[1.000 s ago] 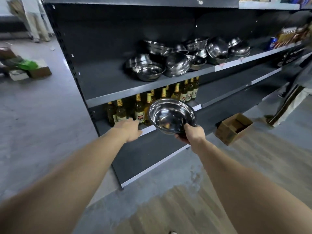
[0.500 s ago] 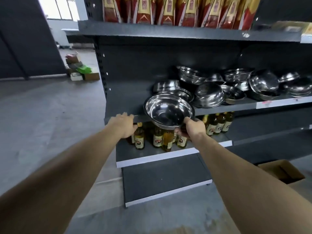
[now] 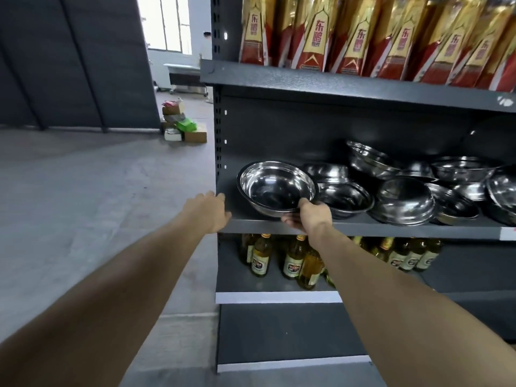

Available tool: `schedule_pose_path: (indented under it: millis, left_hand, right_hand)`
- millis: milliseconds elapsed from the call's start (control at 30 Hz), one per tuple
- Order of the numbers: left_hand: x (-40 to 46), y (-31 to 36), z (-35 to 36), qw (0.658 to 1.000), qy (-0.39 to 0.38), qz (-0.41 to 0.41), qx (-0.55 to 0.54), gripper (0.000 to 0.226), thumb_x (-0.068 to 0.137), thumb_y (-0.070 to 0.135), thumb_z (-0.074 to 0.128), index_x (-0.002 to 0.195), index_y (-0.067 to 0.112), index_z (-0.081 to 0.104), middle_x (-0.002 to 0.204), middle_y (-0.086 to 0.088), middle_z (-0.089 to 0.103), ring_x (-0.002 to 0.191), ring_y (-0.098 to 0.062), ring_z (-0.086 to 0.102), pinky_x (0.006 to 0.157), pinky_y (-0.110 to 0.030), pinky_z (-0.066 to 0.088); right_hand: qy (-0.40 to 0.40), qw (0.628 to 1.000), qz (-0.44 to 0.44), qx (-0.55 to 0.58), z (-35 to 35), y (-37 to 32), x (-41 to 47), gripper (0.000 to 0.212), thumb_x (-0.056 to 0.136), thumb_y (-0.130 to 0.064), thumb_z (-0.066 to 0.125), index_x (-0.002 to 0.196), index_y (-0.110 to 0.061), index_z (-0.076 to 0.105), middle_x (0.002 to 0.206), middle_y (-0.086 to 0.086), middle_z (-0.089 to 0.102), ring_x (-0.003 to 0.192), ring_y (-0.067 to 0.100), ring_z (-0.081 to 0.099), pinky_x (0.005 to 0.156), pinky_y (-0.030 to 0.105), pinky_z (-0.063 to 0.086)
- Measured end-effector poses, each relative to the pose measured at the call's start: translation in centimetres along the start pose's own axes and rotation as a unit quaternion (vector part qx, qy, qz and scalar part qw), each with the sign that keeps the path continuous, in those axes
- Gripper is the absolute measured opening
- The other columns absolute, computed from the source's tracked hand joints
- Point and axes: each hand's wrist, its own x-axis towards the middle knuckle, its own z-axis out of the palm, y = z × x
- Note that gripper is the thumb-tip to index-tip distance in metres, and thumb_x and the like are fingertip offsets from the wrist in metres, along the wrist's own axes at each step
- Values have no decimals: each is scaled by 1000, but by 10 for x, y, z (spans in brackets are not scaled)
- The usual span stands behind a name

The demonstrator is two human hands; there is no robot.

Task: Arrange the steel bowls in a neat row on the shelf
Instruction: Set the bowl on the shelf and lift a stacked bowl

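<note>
My right hand (image 3: 307, 217) grips the near rim of a shiny steel bowl (image 3: 276, 188), holding it tilted over the left end of the dark grey middle shelf (image 3: 391, 227). To its right several steel bowls (image 3: 405, 199) lie in a loose pile, some upside down, some stacked. My left hand (image 3: 209, 210) rests at the shelf's left front corner, fingers curled over the edge, holding no bowl.
Red and gold packets (image 3: 363, 37) fill the shelf above. Glass bottles (image 3: 293, 258) with yellow liquid stand on the shelf below. Cardboard boxes (image 3: 181, 127) sit on the grey floor at the back left.
The bowl in my right hand has gone up from in front of the bottles to the middle shelf's left end. My left hand has risen to the shelf corner.
</note>
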Motion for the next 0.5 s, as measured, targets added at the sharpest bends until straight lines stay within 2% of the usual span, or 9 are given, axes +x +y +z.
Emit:
schedule_pose_path:
  millis: [100,200,500]
  left_hand:
    - [10,-4,-2,1000,-9,-5,9,54,99,48,41,141,14,40,132,-13,49,120,-35,51,95,-46,44]
    - [18,-7,0,1000,-12,-5,11,54,99,47,40,140,13,41,132,-13,49,121,-34,50,94,-45,43]
    - [38,-1,4,1000,-14,-22,-3,52,100,46,40,139,13,41,131,-13,49,119,-33,51,95,-44,45]
  right_hand:
    - [-6,1000,0,4,17,-1,11,14,100,-16,47,104,-3,51,68,20,74,52,24,71,45,24,55]
    - [-13,1000,6,-1,27,-1,23,21,100,-15,45,102,4,55,67,20,74,52,23,72,45,23,55]
    - [-45,998,45,-10,38,0,60,24,102,-13,44,112,6,54,69,22,74,52,25,71,44,25,56]
